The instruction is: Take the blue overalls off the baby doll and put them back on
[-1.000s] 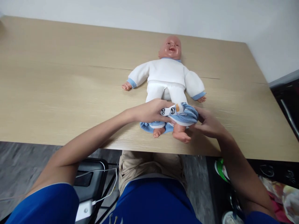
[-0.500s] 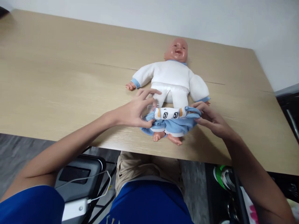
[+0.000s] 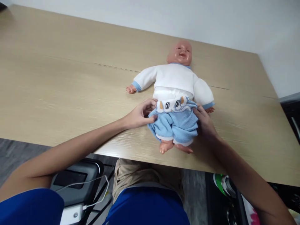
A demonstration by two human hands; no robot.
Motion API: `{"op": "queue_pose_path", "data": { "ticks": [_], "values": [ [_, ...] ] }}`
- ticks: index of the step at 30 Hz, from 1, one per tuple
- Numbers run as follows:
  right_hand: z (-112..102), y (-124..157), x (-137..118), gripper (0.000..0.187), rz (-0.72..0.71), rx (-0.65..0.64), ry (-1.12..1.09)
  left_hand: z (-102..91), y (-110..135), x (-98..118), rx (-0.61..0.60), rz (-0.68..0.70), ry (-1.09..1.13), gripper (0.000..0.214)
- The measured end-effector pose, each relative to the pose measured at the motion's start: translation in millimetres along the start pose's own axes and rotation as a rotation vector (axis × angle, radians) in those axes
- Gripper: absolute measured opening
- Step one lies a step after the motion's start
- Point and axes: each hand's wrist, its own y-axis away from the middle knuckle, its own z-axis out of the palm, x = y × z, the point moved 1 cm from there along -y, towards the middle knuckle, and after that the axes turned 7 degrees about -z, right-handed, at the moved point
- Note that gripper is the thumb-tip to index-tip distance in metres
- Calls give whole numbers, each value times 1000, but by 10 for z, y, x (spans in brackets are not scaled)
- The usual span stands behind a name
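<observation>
A baby doll (image 3: 174,76) in a white top lies on its back on the wooden table (image 3: 70,78), head away from me. Light blue trousers (image 3: 175,125) with a white cartoon-eyed waistband cover its legs up to the hips, and its bare feet stick out near the table's front edge. My left hand (image 3: 140,114) pinches the trousers' waist at the doll's left side as I see it. My right hand (image 3: 203,120) grips the waist on the other side, its fingers partly hidden behind the fabric.
A white wall runs behind the table. Below the front edge are my lap in beige shorts, a dark grey case (image 3: 75,182) with a white cable and charger at the left, and a green-and-white object (image 3: 222,182) at the right.
Both hands have drawn the blue trousers up the doll's legs from the ankles to the hips. The waistband now sits below the white top, and more of the trouser legs is spread out.
</observation>
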Motion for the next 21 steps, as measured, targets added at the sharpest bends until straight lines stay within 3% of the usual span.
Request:
{"op": "queue_pose_path", "data": {
  "ticks": [4,10,17,21],
  "values": [
    [-17,33,-31,46,-10,-2,-46,-17,-16,64,-61,-13,29,37],
    [-17,30,30,43,-17,27,-101,-64,-85,85,30,-36,107,48],
    [-120,-18,9,47,-153,84,133,-108,-146,203,76,-50,53,58],
    [-147,-40,-112,49,-319,76,293,-145,-191,340,169,100,-137,53]
  ]
}}
